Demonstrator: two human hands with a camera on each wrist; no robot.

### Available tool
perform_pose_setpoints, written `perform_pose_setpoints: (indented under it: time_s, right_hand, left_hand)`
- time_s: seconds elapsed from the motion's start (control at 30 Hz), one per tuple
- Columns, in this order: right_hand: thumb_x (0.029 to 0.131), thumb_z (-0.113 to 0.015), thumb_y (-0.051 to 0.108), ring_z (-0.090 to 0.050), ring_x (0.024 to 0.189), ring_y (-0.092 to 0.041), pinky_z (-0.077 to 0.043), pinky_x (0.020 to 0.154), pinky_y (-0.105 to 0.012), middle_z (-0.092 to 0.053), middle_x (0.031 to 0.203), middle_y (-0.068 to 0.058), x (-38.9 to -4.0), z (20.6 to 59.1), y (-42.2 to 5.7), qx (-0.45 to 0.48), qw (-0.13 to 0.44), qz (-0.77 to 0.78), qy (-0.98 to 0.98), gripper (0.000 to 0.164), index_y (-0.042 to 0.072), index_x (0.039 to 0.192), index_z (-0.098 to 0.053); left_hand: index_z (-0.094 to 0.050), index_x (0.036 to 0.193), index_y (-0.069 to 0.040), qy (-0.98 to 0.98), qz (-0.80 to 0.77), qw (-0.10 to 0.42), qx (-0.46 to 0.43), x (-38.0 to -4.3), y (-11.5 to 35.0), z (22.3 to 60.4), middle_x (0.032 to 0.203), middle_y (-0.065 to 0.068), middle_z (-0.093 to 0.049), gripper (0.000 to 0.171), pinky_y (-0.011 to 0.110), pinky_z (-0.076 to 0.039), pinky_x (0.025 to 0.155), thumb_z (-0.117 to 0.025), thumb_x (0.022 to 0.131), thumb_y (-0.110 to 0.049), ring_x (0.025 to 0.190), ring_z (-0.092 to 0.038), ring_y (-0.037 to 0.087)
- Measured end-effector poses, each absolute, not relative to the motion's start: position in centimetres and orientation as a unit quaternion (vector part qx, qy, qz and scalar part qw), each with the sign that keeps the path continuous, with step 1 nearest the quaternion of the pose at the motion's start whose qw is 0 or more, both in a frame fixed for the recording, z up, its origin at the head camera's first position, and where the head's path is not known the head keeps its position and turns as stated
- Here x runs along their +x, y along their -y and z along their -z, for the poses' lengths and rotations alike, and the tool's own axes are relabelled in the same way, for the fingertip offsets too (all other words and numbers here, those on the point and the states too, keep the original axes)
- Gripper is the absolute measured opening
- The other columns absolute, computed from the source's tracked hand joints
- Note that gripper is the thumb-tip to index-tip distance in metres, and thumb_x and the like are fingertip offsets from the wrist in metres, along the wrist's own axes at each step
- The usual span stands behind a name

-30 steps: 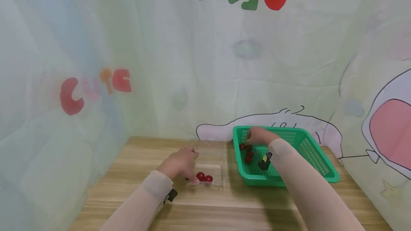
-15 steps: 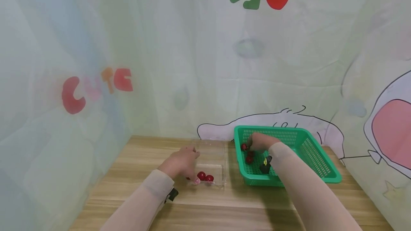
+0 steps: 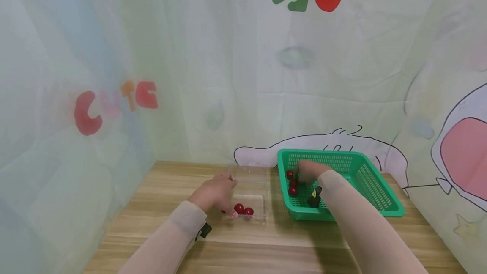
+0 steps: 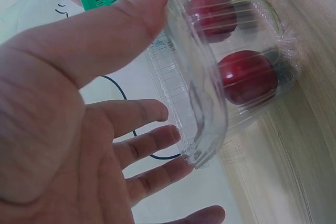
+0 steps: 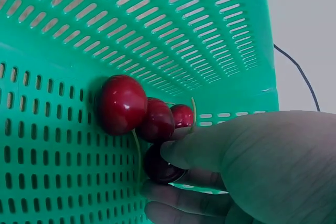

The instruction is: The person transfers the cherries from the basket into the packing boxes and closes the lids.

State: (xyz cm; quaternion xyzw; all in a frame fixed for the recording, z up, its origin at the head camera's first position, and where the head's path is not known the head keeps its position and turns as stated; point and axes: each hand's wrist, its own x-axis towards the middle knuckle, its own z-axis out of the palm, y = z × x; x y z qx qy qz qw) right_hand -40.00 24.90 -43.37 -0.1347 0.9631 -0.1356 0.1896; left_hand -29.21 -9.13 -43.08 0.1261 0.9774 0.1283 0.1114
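Observation:
My left hand (image 3: 214,193) rests at the left side of a clear plastic box (image 3: 265,204) with its lid raised. In the left wrist view its thumb (image 4: 142,9) lies on the box's rim, and the other fingers stretch out loosely, fingertips near the edge. Red cherries (image 4: 248,77) lie inside the box, one with a green stem. My right hand (image 3: 310,171) reaches down into a green basket (image 3: 380,181). Its thumb and fingers pinch a dark cherry (image 5: 157,167) in the right wrist view. Several redder cherries (image 5: 122,104) lie close by against the basket's side.
Box and basket stand side by side on a wooden table (image 3: 213,253), the basket on the right. A printed cloth (image 3: 213,62) hangs behind and along the sides. A small black wrist device (image 3: 203,231) sits below the left sleeve cuff.
My right hand has lowered further into the basket, and the cherries near its fingers have shifted slightly. The left hand stays at the box.

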Motion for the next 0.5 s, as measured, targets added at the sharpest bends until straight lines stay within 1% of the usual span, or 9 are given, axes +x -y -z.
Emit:
perform_pose_setpoints:
  time_s: [0.13,0.27,0.4,0.5]
  right_hand:
    - [0.102,-0.076,-0.003,-0.077,0.099,-0.024,-0.072,0.083,-0.041,-0.082,0.122,-0.011,-40.0,42.9,-25.0,-0.128,0.194,0.145,-0.962,0.028,0.008,0.126,-0.085]
    - [0.103,-0.076,0.001,-0.079,0.102,-0.026,-0.072,0.086,-0.045,-0.082,0.120,-0.012,-40.1,42.3,-25.1,-0.111,0.201,0.167,-0.959,0.028,0.005,0.129,-0.082]
    - [0.103,-0.077,0.006,-0.079,0.102,-0.026,-0.072,0.088,-0.047,-0.082,0.116,-0.011,-40.2,41.8,-25.3,-0.113,0.197,0.166,-0.960,0.028,0.002,0.130,-0.081]
    - [0.103,-0.077,0.009,-0.078,0.099,-0.024,-0.071,0.085,-0.044,-0.082,0.110,-0.009,-40.3,41.5,-25.4,-0.123,0.187,0.158,-0.962,0.027,0.002,0.129,-0.081]
  left_hand:
    - [-0.063,0.161,-0.007,-0.978,-0.126,0.108,0.129,-29.2,9.1,43.1,0.169,0.017,-0.054,0.106,0.063,-0.056,0.121,-0.110,0.072,-0.040,0.151,-0.054,0.040]
    - [-0.062,0.162,-0.007,-0.978,-0.124,0.108,0.130,-29.2,9.1,43.0,0.171,0.018,-0.052,0.106,0.064,-0.055,0.122,-0.110,0.073,-0.040,0.154,-0.052,0.042]
    - [-0.062,0.163,-0.008,-0.978,-0.123,0.112,0.126,-29.1,9.1,43.0,0.174,0.019,-0.049,0.106,0.065,-0.053,0.124,-0.109,0.074,-0.040,0.158,-0.049,0.043]
    - [-0.062,0.163,-0.008,-0.978,-0.122,0.114,0.125,-29.0,9.0,42.9,0.173,0.019,-0.050,0.106,0.066,-0.053,0.123,-0.109,0.074,-0.040,0.157,-0.049,0.043]
